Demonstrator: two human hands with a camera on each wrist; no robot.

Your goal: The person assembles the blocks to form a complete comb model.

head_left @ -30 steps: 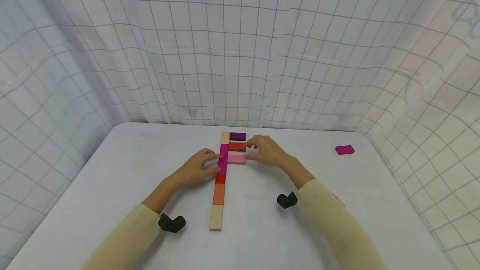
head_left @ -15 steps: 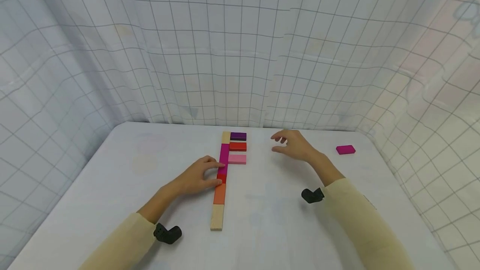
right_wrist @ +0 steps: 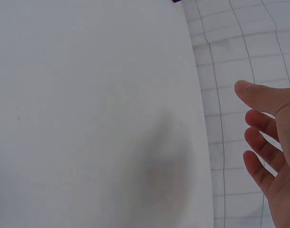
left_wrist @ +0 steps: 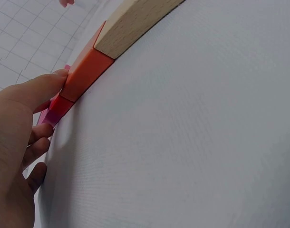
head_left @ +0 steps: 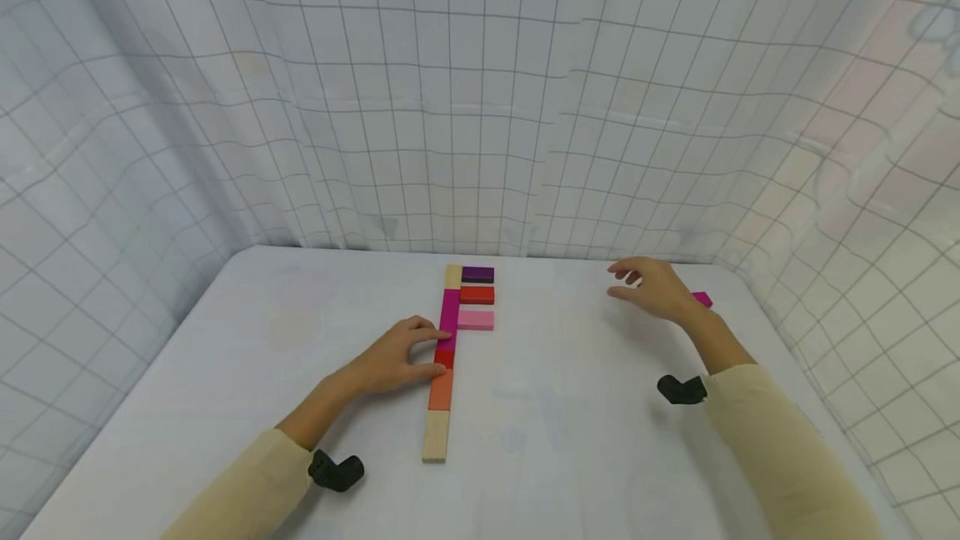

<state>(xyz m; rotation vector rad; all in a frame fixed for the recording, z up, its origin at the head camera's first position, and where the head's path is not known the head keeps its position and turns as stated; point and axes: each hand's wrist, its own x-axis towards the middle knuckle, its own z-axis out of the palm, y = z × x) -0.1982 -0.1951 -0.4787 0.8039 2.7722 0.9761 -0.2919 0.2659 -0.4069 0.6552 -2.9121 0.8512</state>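
Note:
A straight row of flat blocks runs away from me on the white table. From the near end it has a plain wood block (head_left: 436, 437), an orange block (head_left: 441, 392), a short red block (head_left: 444, 360), a magenta block (head_left: 450, 311) and another plain wood block (head_left: 453, 277). My left hand (head_left: 390, 358) rests its thumb and index finger on the row, around the red block. The left wrist view has the thumb (left_wrist: 50, 85) against the orange block. My right hand (head_left: 652, 286) hovers over the table at the right, holding nothing, fingers loosely bent.
Along the row's right side lie a purple block (head_left: 477, 275), a red block (head_left: 477, 296) and a pink block (head_left: 476, 321), with gaps between them. One loose magenta block (head_left: 702, 299) is partly hidden behind my right hand. A grid-patterned curtain (head_left: 480, 107) stands behind the white table (head_left: 562, 440).
My right hand has left the red and pink blocks and moved right, towards the loose magenta block. The left hand has slid slightly nearer along the row.

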